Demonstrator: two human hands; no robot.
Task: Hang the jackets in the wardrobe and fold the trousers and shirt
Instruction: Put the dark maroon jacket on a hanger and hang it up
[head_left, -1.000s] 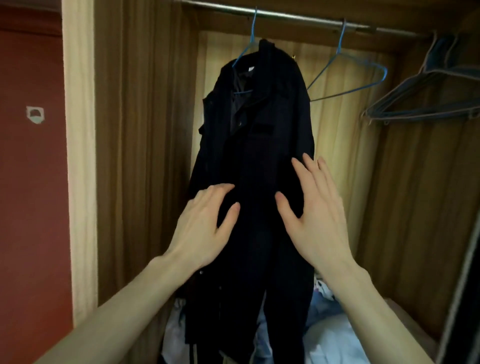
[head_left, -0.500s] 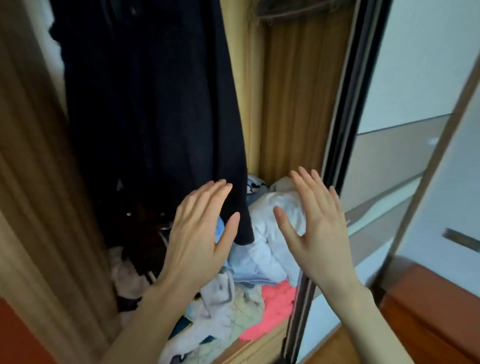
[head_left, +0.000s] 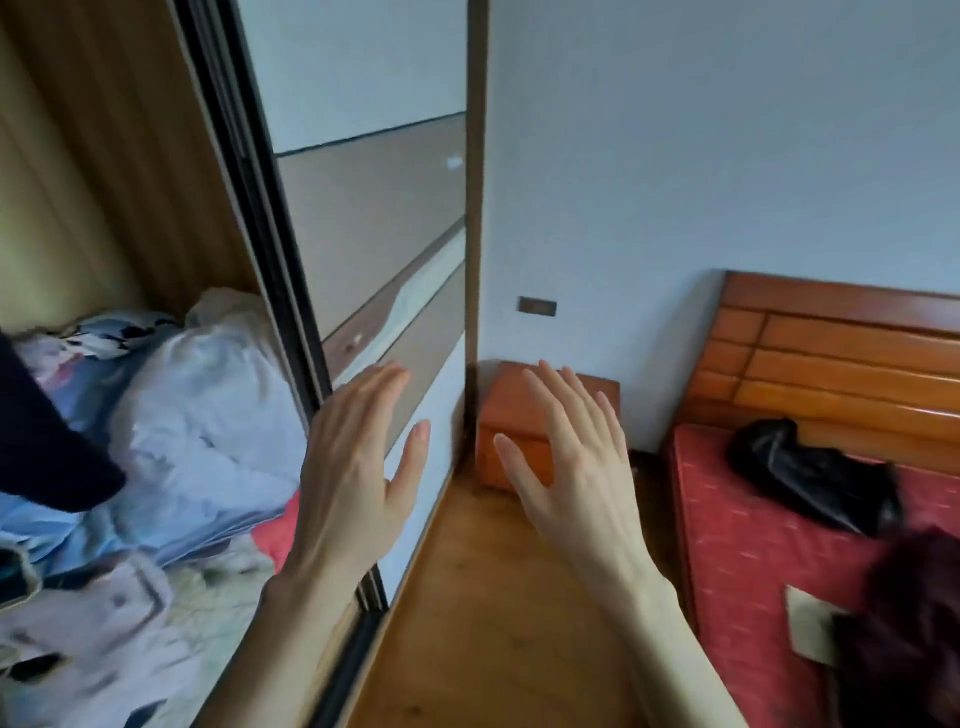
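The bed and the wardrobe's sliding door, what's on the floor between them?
In the head view, a small wooden nightstand stands against the wall between the sliding door and the bed; nearer, only bare wooden floor.

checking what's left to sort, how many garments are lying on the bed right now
2: a black garment crumpled near the headboard, and a dark maroon one at the frame's lower right edge, partly cut off. More may lie out of view.

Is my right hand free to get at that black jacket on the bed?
Probably yes: the right hand is open and holds nothing, and the black jacket lies uncovered on the red bed with nothing between them.
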